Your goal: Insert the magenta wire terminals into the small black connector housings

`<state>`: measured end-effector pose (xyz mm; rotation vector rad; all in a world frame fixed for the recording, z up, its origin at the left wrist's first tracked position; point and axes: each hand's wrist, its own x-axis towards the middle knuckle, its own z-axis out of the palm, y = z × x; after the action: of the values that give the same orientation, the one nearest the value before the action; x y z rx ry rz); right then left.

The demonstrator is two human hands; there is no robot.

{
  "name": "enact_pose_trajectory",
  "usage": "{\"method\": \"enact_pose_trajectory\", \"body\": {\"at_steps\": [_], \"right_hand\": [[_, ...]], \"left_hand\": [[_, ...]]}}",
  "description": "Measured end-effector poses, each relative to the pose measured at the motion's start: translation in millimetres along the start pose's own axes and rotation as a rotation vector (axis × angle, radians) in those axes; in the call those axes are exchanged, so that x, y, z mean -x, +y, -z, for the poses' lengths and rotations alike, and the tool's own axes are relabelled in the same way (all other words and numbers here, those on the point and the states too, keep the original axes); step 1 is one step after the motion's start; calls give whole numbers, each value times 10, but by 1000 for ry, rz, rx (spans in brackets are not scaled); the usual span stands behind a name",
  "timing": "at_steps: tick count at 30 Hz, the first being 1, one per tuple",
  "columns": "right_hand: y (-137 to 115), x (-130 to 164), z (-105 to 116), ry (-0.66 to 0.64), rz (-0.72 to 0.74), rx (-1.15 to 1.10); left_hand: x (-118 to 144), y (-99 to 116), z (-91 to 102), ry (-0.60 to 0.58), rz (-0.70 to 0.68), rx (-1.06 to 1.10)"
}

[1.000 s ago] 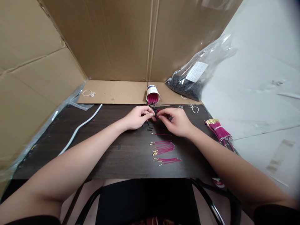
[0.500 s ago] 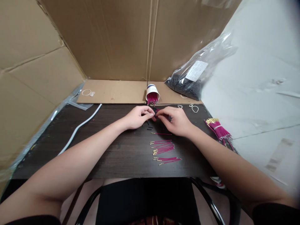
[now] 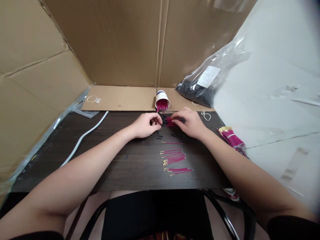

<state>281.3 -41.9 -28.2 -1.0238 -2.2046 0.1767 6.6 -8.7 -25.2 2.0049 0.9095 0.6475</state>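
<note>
My left hand (image 3: 145, 125) and my right hand (image 3: 188, 122) meet at the far middle of the dark table (image 3: 112, 160). Between them lies a small bunch of magenta wires with black sleeves (image 3: 168, 121); the fingertips of both hands pinch it. Short black sleeves (image 3: 175, 135) lie scattered on the table just below my hands. Nearer to me lie one single magenta wire (image 3: 172, 143) and two small groups of wires with gold tips (image 3: 173, 157).
A paper cup (image 3: 162, 101) lies tipped over behind my hands, full of magenta wires. A clear bag of black parts (image 3: 200, 90) rests at the back right. A tied wire bundle (image 3: 231, 137) lies at the right edge. Cardboard walls stand around; a white cable (image 3: 82, 137) runs at left.
My right hand has moved a little up and away from me, and the magenta bunch between the hands now shows more plainly. The left hand has barely shifted.
</note>
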Motion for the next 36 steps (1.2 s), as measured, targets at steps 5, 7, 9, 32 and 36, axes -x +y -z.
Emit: {"method": "enact_pose_trajectory", "body": {"at_steps": [5,7,9,32,36], "right_hand": [[31,-4,-19,3,11,-4],[41,-5,-22,5,20,-5],[42,-8,-23,-3,16,-4],[-645,62,125,-566,111,109],[-628,30,147,-418,82,8]], "left_hand": [[31,52,123,-131,-104,-150],[36,61,156,-169,-138,-180],[38,57,169,-182,-162,-204],[-5,18,22,-66,-4,52],[-16,-7,11,-13,46,172]]}}
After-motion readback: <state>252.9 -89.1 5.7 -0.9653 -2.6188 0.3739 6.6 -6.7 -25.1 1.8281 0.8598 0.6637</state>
